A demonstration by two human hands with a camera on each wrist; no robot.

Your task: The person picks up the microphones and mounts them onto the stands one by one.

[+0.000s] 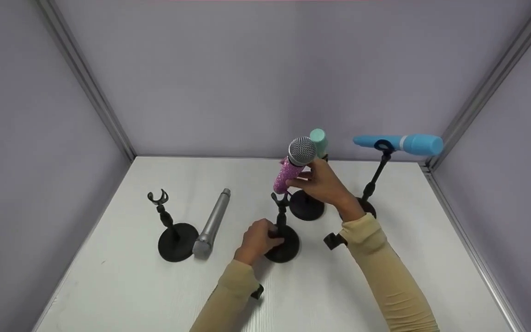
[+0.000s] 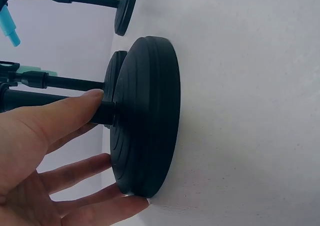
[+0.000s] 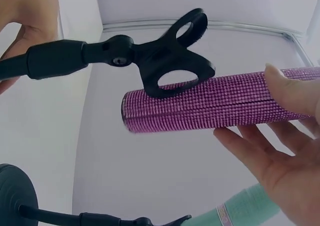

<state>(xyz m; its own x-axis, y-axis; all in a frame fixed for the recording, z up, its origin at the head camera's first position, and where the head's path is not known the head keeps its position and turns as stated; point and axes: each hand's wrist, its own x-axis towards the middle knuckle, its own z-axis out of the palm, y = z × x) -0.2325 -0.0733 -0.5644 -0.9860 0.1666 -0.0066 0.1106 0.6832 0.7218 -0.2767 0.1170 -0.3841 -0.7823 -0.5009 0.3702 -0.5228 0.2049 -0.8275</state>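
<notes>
Now the right hand [image 1: 324,185] holds a pink microphone [image 1: 287,176], thumb and fingers closed around its glittery handle, mesh head upward. The handle's lower end is right at the clip of a middle stand [image 1: 285,249]; whether they touch is hard to tell. The left hand [image 1: 257,237] pinches that stand's post low down, its other fingers by the round base on the table [image 1: 109,290]. Leftward, a silver microphone [image 1: 213,222] lies beside another stand [image 1: 178,242]; a blue microphone [image 1: 420,144] rests in a stand [image 1: 377,171] at right.
</notes>
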